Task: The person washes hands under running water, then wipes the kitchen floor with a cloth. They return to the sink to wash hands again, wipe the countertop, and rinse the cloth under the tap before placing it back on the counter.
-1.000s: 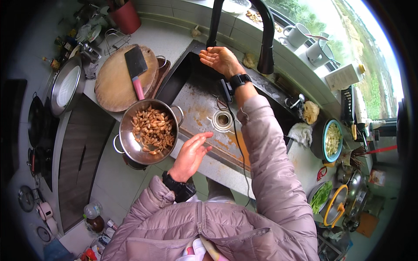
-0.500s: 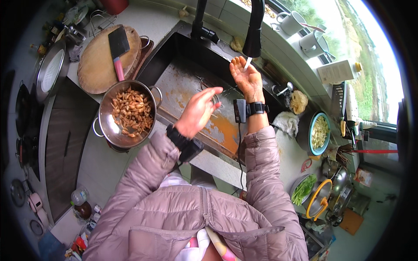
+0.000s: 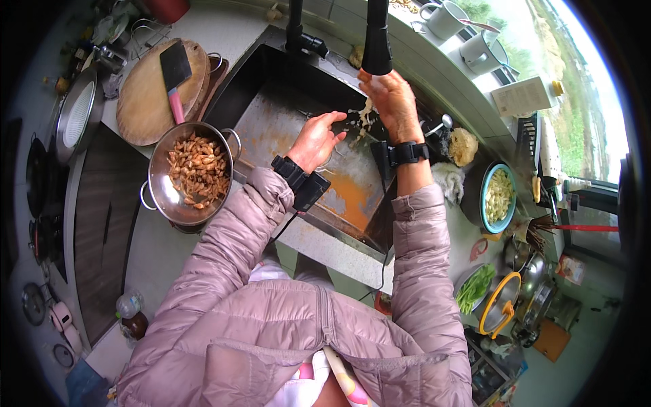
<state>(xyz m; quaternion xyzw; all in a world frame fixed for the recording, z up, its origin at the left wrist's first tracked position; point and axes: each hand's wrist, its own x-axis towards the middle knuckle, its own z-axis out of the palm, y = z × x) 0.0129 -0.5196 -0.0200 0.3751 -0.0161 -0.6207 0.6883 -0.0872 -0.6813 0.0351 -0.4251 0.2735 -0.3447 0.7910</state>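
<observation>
Above the dark sink, my right hand is raised to the mouth of the black faucet. Its fingers are spread and slightly bent right under the spout, and water splashes off them into the basin. Whether the fingertips touch the spout I cannot tell. My left hand hovers over the sink's near part, fingers apart, holding nothing. To its left stands a two-handled steel pot with reddish-brown pieces of food in it.
A round wooden board bears a cleaver at the left. Right of the sink are a white cloth, a sponge-like yellow lump, a blue-rimmed bowl of pale chopped food and an orange-rimmed lid. Mugs line the sill.
My right hand has moved up to the spout and turned from palm up, and water now splashes below it. My left hand has shifted slightly right. The view has moved slightly.
</observation>
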